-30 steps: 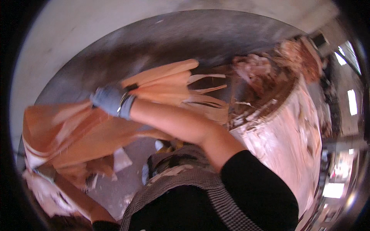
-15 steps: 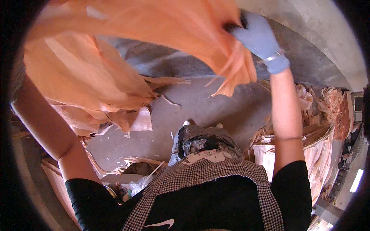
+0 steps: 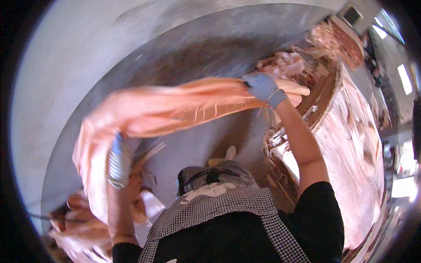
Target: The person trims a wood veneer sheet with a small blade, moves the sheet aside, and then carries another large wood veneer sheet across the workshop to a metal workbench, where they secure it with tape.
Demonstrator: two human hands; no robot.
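Note:
A long, thin, orange-pink wood veneer sheet [image 3: 175,109] hangs bunched across the space before me, its left part draping downward. My right hand [image 3: 264,88], in a grey-blue glove, is closed round the sheet near its right end; a short end sticks out past the hand. My left hand [image 3: 119,164], gloved and smeared by motion, is up against the sheet's left part and appears to grip it, though its fingers are partly hidden.
At the right stands a large veneer stack [image 3: 346,153] with ragged edges. Crumpled veneer scraps [image 3: 285,65] lie beyond it by the wall [image 3: 188,48]. More loose veneer [image 3: 83,232] is heaped at the lower left. My shoe [image 3: 230,152] shows on the concrete floor.
My view has turned toward the right. The veneer sheet, spread wide and high before, is now lower and gathered into a narrow band. My left hand has come into view beside it.

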